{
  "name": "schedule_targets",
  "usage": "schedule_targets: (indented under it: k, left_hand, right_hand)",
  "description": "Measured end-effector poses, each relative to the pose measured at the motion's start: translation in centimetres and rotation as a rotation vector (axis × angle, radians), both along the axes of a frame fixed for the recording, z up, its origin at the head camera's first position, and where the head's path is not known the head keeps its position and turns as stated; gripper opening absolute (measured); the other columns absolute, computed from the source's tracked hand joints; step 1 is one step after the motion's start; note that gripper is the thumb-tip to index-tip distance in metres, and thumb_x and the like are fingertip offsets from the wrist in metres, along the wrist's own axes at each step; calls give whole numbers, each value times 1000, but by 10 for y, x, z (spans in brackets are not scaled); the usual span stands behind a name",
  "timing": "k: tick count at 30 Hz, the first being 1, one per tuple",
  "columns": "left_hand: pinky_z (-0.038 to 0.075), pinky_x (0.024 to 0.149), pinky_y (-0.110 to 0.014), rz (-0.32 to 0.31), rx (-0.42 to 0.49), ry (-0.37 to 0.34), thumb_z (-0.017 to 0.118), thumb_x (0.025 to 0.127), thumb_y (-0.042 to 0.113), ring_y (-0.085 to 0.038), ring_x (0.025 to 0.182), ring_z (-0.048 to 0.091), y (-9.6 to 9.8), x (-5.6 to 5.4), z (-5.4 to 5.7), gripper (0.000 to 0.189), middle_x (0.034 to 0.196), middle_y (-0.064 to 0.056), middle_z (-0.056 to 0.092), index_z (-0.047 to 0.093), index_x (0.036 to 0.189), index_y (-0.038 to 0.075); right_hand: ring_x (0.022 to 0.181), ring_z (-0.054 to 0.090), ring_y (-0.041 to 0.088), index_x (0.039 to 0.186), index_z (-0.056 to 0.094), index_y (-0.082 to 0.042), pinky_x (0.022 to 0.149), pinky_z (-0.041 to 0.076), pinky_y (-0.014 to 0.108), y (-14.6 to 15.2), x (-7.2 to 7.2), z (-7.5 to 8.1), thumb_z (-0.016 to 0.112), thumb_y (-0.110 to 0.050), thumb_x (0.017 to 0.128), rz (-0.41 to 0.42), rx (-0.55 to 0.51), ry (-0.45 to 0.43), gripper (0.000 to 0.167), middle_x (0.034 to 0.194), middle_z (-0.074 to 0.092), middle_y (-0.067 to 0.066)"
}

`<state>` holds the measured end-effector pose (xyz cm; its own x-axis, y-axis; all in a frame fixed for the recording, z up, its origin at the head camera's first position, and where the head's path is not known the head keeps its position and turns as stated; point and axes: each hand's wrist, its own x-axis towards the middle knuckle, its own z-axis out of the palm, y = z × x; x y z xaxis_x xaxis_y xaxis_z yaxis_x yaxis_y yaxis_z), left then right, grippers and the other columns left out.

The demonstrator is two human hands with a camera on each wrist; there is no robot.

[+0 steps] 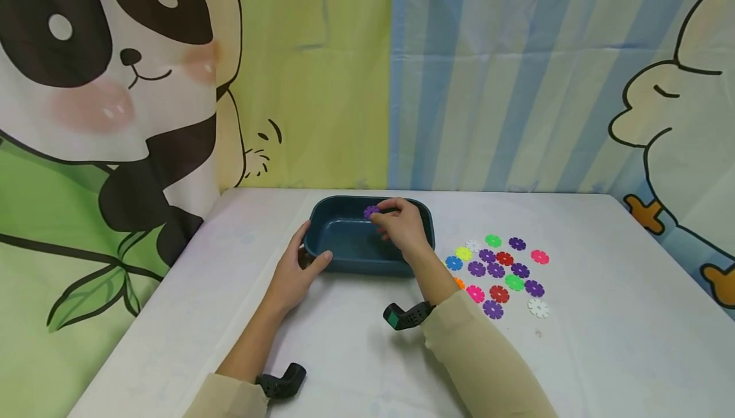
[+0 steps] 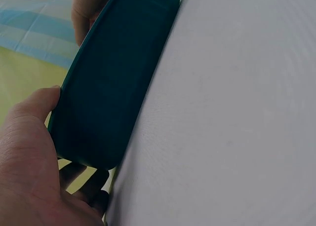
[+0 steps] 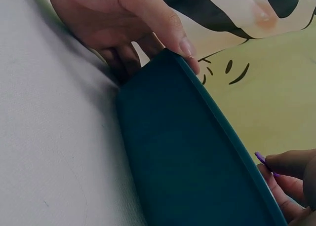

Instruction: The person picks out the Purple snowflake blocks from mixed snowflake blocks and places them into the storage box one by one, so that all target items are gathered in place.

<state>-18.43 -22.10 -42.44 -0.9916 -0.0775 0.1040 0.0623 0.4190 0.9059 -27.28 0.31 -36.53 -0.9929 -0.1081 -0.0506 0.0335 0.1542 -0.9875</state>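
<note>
**Tray (image 1: 350, 266) Held at Left End, Purple Disc (image 1: 370, 212) Pinched Above**

Backdrop (image 1: 333, 73): printed cloth behind the bench (image 1: 620, 348), with a panda at left, blue stripes right of centre and a pale outlined figure at far right.

Bench: covered in white; it carries the tray and a group of loose discs.

Sleeves (image 1: 488, 357): beige, one on each forearm.

Tray: dark teal, rectangular with rounded corners. It stands upright near the far edge of the bench, left of the loose discs.

Left hand (image 1: 293, 274): grip closed around the left end of the tray, thumb on the rim near the front corner, fingers against the outer end wall.

Right hand (image 1: 404, 226): above the right part of the tray. Grip narrowed to a pinch of thumb and fingertips, with one disc between them.

Wrist units (image 1: 284, 381): black, one at each wrist.

Loose discs (image 1: 496, 270): notched, lying flat to the right of the tray; purple, red, green, pink, white, yellow, blue and orange. The orange one is partly hidden by the right forearm.

Purple disc: notched, pinched over the tray interior, above rim level.
</note>
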Motion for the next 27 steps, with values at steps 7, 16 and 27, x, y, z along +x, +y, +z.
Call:
schedule_targets:
  k: [7, 16, 27]
  left_hand:
    - [35, 121, -55, -9, 26, 0, 69, 98, 48, -34, 148, 42, -1, 0, 0, 86, 166, -10, 35, 19, 166, 31]
    - [34, 122, -54, -19, 54, -11, 70, 97, 49, -34, 149, 41, 3, 0, 2, 87, 166, -9, 35, 20, 165, 33]
    - [34, 122, -53, -18, 47, 10, 69, 98, 46, -34, 148, 43, 0, 0, 0, 86, 164, -12, 38, 19, 166, 30]
  right_hand:
    - [73, 67, 22, 120, 67, -8, 63, 56, 31, -6, -3, 0, 76, -13, 93, 8, 22, 8, 29, 91, 75, 9]
    - [72, 68, 17, 120, 66, -9, 64, 56, 28, -8, -14, -1, 76, -13, 94, 92, 24, 39, 28, 95, 76, 11]
    - [71, 67, 16, 118, 67, -8, 62, 55, 27, -27, -20, -2, 76, -13, 93, 130, 75, 15, 27, 101, 77, 14]
